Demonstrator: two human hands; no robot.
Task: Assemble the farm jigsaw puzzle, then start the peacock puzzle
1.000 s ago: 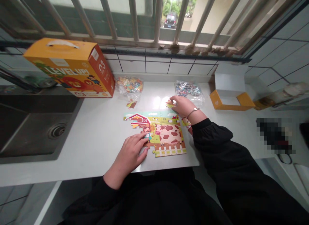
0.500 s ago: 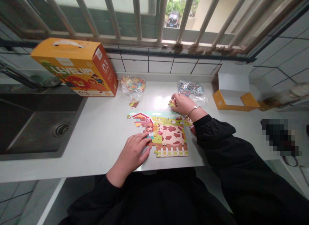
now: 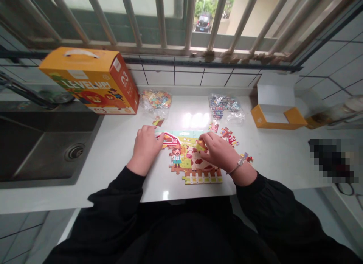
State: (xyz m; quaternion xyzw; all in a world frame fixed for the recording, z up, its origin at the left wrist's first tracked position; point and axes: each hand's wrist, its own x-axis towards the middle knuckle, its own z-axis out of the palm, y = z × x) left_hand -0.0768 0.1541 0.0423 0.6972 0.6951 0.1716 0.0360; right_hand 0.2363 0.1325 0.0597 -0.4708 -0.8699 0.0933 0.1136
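Glossy counter (image 3: 110, 154): left hand (image 3: 146, 148), grip unclear, on knobbly-edged jigsaw (image 3: 202, 177); right hand (image 3: 220, 151) in pinch on yellowish piece (image 3: 200, 145).

Black clothes (image 3: 184, 230) with long, baggy sleeves.
The left sleeve (image 3: 113, 207) is at eight o'clock, the right sleeve (image 3: 286, 207) at four o'clock, and a shiny silver bracelet (image 3: 241, 161) goes around the right wrist (image 3: 248, 171).

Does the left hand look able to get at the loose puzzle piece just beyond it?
Probably yes: the loose puzzle piece lies close beyond the left hand, with nothing visible standing between them, though the clear bag sits right behind the piece.
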